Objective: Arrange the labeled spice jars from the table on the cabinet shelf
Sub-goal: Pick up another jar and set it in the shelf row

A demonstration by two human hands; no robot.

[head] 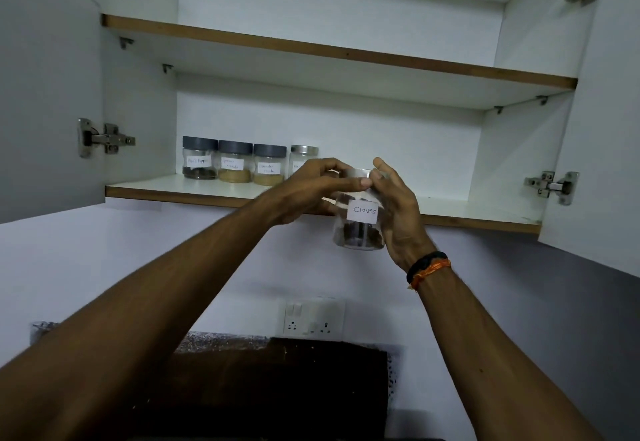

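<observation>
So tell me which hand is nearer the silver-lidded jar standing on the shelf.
Left. The left hand overlaps the front of the silver-lidded jar in this view; the right hand is further right, holding the cloves jar.

both hands raised to the open cabinet, one jar between them.

clear cloves jar (360, 222) held in front of the lower shelf (214, 188) edge, upright, white label reading "cloves", dark contents at the bottom, silver lid. right hand (398, 212) wraps its side; left hand (311, 186) has fingers on the lid, thumb along the lid's rim. thread bracelet (429, 267), black and orange, on the right wrist. on the shelf at the back left, a row of four jars side by side: black pepper jar (200, 162), masala jar (235, 166), coriander jar (269, 170), all grey-lidded, then a silver-lidded jar (303, 158) partly hidden behind the left hand. upper shelf (329, 49) above. wall socket (313, 317) below.
</observation>
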